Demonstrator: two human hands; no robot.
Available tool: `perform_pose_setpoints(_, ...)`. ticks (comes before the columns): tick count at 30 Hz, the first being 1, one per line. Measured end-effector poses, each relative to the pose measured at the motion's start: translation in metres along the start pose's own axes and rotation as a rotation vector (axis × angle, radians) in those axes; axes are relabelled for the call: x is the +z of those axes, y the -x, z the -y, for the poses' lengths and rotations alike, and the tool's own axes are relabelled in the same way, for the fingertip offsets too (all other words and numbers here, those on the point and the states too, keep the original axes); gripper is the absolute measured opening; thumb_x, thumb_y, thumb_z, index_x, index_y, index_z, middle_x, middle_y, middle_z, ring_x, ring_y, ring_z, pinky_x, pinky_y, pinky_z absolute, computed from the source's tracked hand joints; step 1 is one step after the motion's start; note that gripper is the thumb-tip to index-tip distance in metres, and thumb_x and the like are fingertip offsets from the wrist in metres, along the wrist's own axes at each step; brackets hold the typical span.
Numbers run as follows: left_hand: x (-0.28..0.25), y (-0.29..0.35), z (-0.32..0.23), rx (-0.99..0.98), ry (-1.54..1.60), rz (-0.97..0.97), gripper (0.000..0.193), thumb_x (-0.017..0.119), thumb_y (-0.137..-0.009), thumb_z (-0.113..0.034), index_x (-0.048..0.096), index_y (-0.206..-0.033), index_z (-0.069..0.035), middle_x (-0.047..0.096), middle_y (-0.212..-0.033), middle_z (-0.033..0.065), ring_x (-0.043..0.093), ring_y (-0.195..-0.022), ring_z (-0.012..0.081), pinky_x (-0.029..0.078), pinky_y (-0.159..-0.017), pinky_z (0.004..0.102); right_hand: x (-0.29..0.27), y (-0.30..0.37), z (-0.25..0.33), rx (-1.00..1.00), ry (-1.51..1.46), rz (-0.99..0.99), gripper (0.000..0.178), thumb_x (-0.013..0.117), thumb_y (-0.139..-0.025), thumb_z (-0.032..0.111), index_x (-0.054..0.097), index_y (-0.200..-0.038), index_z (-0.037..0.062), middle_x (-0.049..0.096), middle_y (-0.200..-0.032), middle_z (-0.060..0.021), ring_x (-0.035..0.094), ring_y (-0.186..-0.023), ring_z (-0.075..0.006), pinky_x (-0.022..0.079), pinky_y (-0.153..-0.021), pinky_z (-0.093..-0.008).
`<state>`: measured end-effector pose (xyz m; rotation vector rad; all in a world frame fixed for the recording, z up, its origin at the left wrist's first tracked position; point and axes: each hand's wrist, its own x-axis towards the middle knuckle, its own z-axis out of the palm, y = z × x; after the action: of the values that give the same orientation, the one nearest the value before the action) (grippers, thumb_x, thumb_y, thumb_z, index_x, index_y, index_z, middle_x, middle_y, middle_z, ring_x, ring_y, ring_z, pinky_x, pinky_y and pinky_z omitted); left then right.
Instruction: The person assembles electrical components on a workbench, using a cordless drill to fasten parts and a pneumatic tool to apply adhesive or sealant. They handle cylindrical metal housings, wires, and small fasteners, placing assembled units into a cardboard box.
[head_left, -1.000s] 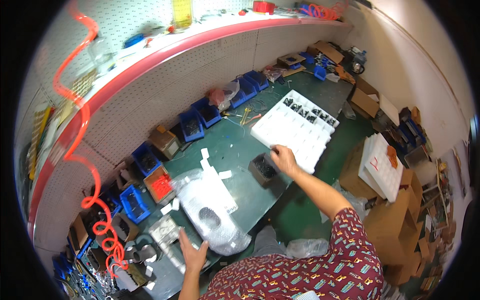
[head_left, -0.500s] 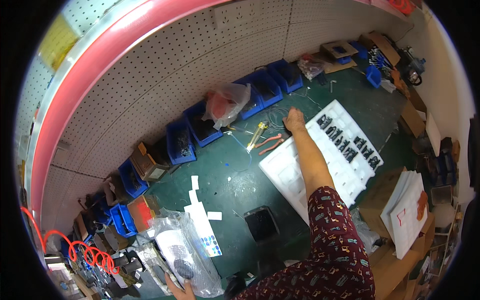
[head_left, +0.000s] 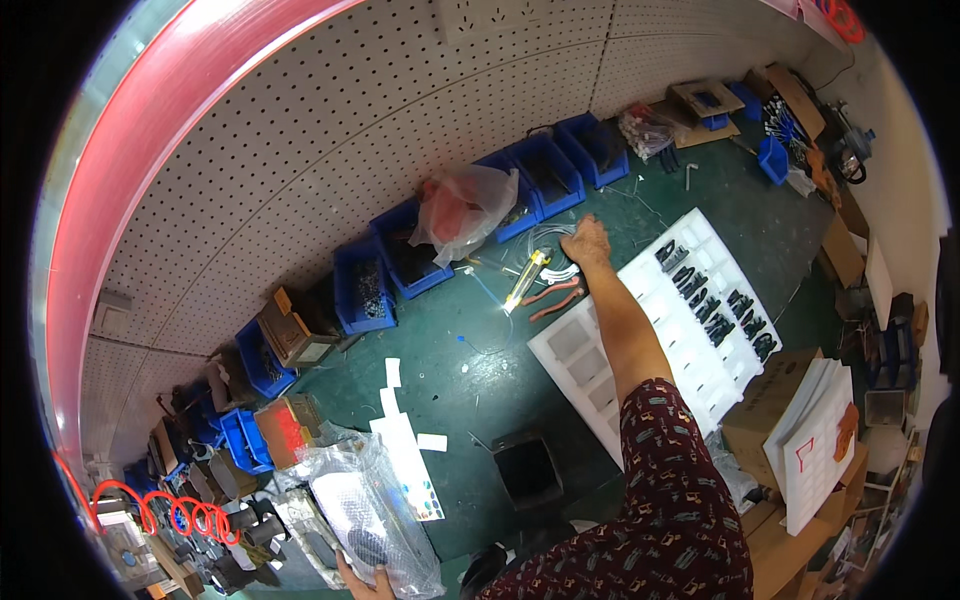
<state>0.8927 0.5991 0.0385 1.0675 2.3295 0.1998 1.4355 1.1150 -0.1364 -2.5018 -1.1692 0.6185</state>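
Note:
My right hand (head_left: 588, 243) reaches far across the bench, its fingers closed on a coil of thin clear tubing (head_left: 563, 275). Beside the coil lie red-handled pliers (head_left: 553, 296) and a yellow-and-clear tool (head_left: 528, 280). Under my right forearm is a white foam tray (head_left: 640, 290), with rows of black parts (head_left: 707, 305) in some of its pockets. At the lower edge, my left hand (head_left: 365, 584) rests against a bubble-wrapped package (head_left: 375, 520), thumb and finger apart. The rest of that hand is cut off by the picture's edge.
Blue bins (head_left: 362, 290) line the pegboard wall (head_left: 300, 180), one topped by a plastic bag (head_left: 462, 215). White paper pieces (head_left: 400, 450) and a black square container (head_left: 527, 470) lie on the green bench. Cardboard boxes (head_left: 765, 405) stand at right; a red coiled hose (head_left: 190, 515) hangs at left.
The view has shifted slightly. By my right hand, the tubing coil looks more bunched up and raised. My left hand remains at the bubble-wrapped package.

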Motion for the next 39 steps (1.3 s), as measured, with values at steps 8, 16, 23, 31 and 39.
perform_pose_setpoints(8,-0.010,0.017,-0.042,0.019,0.188,-0.051,0.087,0.072,-0.091,-0.024,0.025,-0.160,0.000,0.048,-0.146,0.0366,0.052,-0.133,0.0456,0.040,-0.112,0.0481,0.008,-0.004,0.013,-0.073,0.135,0.068,0.064,0.083,-0.079,0.017,0.052,-0.133,0.0007,0.068,-0.128,-0.0232,0.065,-0.122,-0.0397,0.053,-0.103,-0.0458)
perform_pose_setpoints(16,0.015,0.006,0.014,0.052,0.254,-0.157,0.088,0.061,-0.081,-0.002,0.023,-0.160,0.004,0.032,-0.160,0.0298,0.031,-0.150,0.0411,0.018,-0.125,0.0472,0.021,-0.025,-0.025,-0.158,-0.109,-0.071,0.050,0.082,-0.071,0.018,0.063,-0.115,0.0025,0.073,-0.106,-0.0239,0.073,-0.101,-0.0338,0.057,-0.090,-0.0432)
perform_pose_setpoints(23,-0.015,0.011,-0.007,-0.037,0.112,-0.033,0.094,0.077,-0.090,-0.033,0.024,-0.161,-0.003,0.045,-0.153,0.0304,0.052,-0.133,0.0479,0.040,-0.114,0.0479,-0.039,-0.035,-0.057,-0.226,-0.601,-0.340,0.036,0.078,-0.076,0.016,0.068,-0.107,-0.0012,0.075,-0.090,-0.0166,0.072,-0.087,-0.0252,0.056,-0.082,-0.0351)
perform_pose_setpoints(31,-0.010,-0.002,0.072,0.317,0.531,-0.290,0.067,0.067,-0.084,0.003,0.045,-0.147,0.008,0.054,-0.145,0.0240,0.053,-0.135,0.0353,0.039,-0.115,0.0419,-0.121,0.097,-0.058,-0.622,-1.116,-0.256,0.017,0.066,-0.091,0.008,0.066,-0.107,0.0003,0.068,-0.087,-0.0082,0.060,-0.062,-0.0132,0.049,-0.056,-0.0258)
perform_pose_setpoints(39,-0.050,0.053,0.185,0.336,0.999,-0.035,0.048,0.071,-0.097,-0.015,0.057,-0.139,0.003,0.068,-0.129,0.0158,0.066,-0.111,0.0181,0.054,-0.095,0.0325,-0.005,0.640,0.057,-0.232,-1.192,0.806,0.007,0.063,-0.095,0.008,0.062,-0.089,0.0041,0.060,-0.075,-0.0034,0.052,-0.057,-0.0118,0.044,-0.052,-0.0284)
